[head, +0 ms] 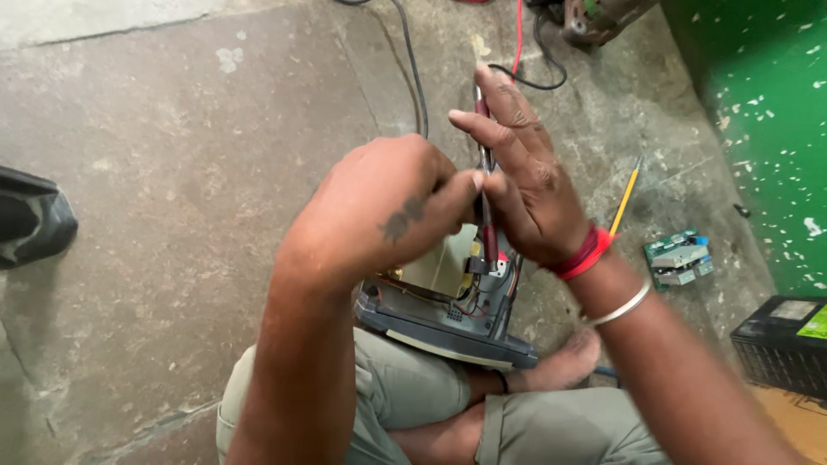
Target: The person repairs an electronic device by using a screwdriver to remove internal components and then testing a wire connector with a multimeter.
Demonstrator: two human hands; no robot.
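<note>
**Probe held upright over an opened device**

The left hand (379, 207) and right hand (525, 185) meet above the lap, fingers pinched together on a thin red probe (488, 215). Its long axis runs nearly vertical, lower end pointing into the opened grey device (448, 319), whose wiring already lies exposed; reassembly seems still ahead

Even diffuse light, moderately bright, no glare, soft shadow under left forearm (297, 344) at 7 o'clock, slight motion blur on hands, edges mildly soft

Left hand (388, 207) hides probe (488, 228) grip; battery (786, 340) cut off.
</note>
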